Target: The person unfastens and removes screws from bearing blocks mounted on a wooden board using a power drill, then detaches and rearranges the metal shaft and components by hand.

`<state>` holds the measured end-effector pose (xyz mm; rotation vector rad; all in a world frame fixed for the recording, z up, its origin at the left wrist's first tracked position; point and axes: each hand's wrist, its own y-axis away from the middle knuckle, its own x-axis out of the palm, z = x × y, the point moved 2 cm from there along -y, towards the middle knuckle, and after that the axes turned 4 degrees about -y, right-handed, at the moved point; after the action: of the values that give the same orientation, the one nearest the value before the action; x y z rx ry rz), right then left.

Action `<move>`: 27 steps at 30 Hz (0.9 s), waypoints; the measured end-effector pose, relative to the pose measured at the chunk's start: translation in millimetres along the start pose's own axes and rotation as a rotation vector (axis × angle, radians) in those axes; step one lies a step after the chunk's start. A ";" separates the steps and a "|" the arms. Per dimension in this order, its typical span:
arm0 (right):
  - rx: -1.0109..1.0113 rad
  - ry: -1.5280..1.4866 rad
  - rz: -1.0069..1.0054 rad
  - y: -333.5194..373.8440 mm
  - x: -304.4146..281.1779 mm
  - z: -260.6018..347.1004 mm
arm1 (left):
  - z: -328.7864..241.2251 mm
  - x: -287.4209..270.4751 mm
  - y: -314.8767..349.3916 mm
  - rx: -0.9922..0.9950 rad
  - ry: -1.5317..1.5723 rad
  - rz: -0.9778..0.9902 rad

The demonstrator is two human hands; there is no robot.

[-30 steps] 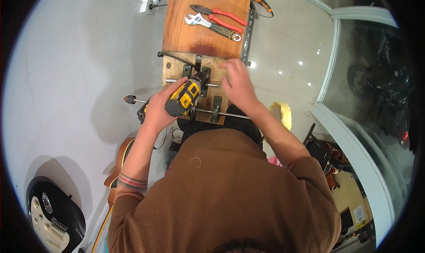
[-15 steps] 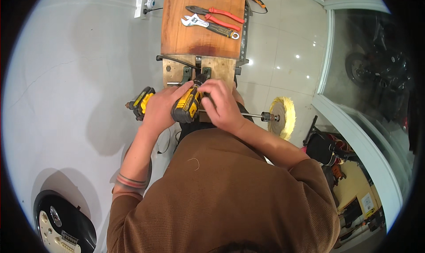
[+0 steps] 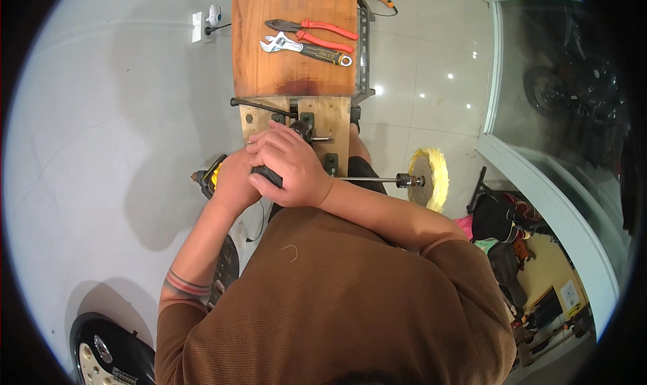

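A cordless drill is under my two hands, mostly hidden; its black end [image 3: 267, 176] shows between them and its dark front points away from me. My left hand [image 3: 236, 177] grips it from the left, its fingers largely covered. Laid over the top, my right hand [image 3: 291, 170] has its fingers curled round the drill and across the left hand. Left of my left hand, a yellow-and-black tool part [image 3: 214, 172] pokes out. On the right, a metal shaft [image 3: 367, 179] carries a yellow buffing wheel [image 3: 429, 179].
A wooden bench [image 3: 333, 125] with dark green brackets stands ahead. Red-handled pliers [image 3: 327, 29] and an adjustable wrench [image 3: 306, 50] lie on the brown board [image 3: 296, 75]. A black bar [image 3: 259, 106] crosses the bench. An electric guitar [image 3: 111, 351] is at lower left.
My right hand has moved left and closed over the drill and my left hand, covering the yellow body seen before. The view has shifted slightly.
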<state>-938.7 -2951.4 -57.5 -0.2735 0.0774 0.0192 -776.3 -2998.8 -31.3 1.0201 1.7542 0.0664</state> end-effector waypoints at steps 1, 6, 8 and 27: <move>-0.007 -0.001 -0.008 -0.9 -0.2 0.3 | 1.7 0.4 -0.8 0.000 0.000 0.008; -0.024 -0.010 0.011 3.8 0.0 -3.5 | 3.8 6.0 1.4 -0.009 0.051 0.041; -0.026 -0.016 0.018 4.4 -1.4 -5.0 | 3.1 6.5 -0.1 -0.011 0.038 0.047; -0.063 -0.093 -0.001 10.3 -8.0 -5.1 | -10.1 5.7 -0.1 0.021 -0.021 -0.020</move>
<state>-947.3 -2942.9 -64.5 -0.3355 -0.0157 0.0336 -784.9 -2990.9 -31.1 1.0149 1.7488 0.0246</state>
